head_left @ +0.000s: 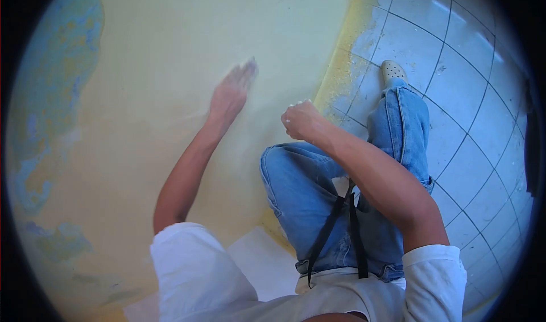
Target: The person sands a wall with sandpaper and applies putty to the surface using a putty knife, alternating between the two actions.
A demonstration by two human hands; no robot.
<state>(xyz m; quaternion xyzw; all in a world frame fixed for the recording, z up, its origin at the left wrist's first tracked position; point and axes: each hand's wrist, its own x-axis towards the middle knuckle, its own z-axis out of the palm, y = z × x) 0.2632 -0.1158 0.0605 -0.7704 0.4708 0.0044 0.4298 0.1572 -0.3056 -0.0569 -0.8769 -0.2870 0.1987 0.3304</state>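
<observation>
My left hand (234,89) is stretched out over a pale yellow painted surface (187,43). Its fingers are extended and smeared by motion, with the fingertips pointing up and to the right. Closer to my knee, my right hand (301,120) is curled into a fist above the surface's yellow edge. White residue dots its knuckles and fingers. The inside of that fist is hidden, so I cannot tell what it holds.
A blue and mottled patch (62,89) marks the surface on the left. White floor tiles (460,89) lie to the right, with pale crumbs along the yellow edge (335,71). My bent jeans-clad leg (304,177) and beige clog (393,70) are close by. A white sheet (264,262) lies near my waist.
</observation>
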